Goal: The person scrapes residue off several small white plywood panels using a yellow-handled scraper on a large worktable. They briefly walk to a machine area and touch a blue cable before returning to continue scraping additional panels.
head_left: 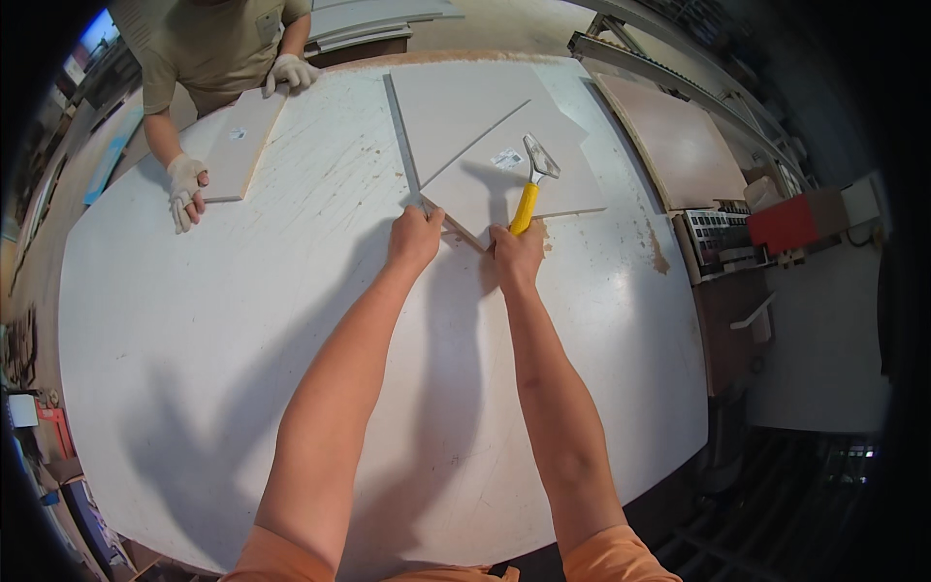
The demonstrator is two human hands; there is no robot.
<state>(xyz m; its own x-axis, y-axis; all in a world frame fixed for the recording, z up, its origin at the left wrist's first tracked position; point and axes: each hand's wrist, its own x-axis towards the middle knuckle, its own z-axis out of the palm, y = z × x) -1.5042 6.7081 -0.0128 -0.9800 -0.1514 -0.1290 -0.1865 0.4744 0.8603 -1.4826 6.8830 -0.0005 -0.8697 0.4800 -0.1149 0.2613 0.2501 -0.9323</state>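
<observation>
A pale flat board (558, 179) with a small label lies turned at an angle over another pale board (436, 112) on the white table. My left hand (417, 236) is closed on the top board's near left corner. My right hand (519, 257) is by its nearest corner, closed round the yellow handle of a scraper (526, 209). The scraper's triangular metal head points up and away over the board. Whether the right fingers also pinch the board's edge is hard to see.
Across the white table (262, 310), a co-worker's gloved hands (184, 189) hold a narrow labelled board (236, 145). To the right stand a brown panel (669, 141), a control keypad (720, 233) and a red box-shaped part (781, 223). More sheets (369, 24) are stacked behind.
</observation>
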